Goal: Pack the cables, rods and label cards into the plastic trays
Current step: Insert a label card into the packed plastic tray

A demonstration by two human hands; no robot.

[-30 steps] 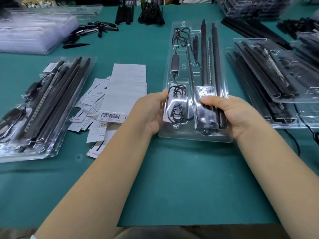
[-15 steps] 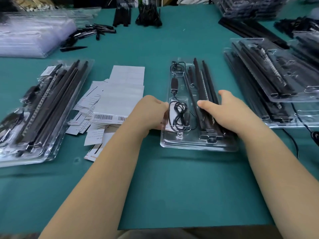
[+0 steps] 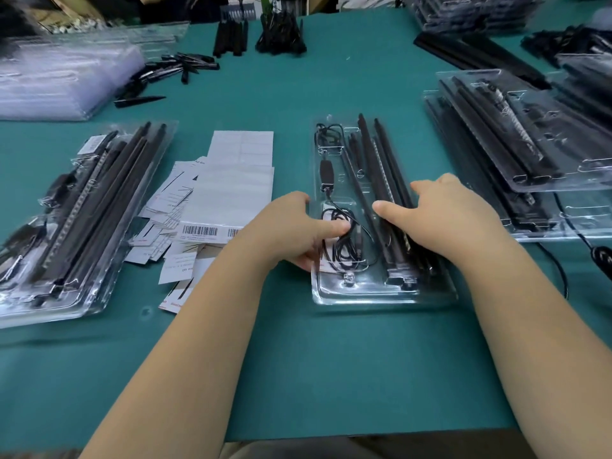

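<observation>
One tray point(image 3: 381, 294) lies between two hands point(image 3: 288, 226); filled trays: two stacks, left point(image 3: 82, 299) and right point(image 3: 563, 180); one card pile point(image 3: 212, 207).

Both bare forearms reach forward side by side, angled slightly inward. Left hand point(image 3: 291, 230) is palm down, fingers curled under, thumb stretched out to the right and pressing flat. Right hand point(image 3: 440, 217) is palm down too, thumb pointing left, fingers spread and lying flat.
</observation>
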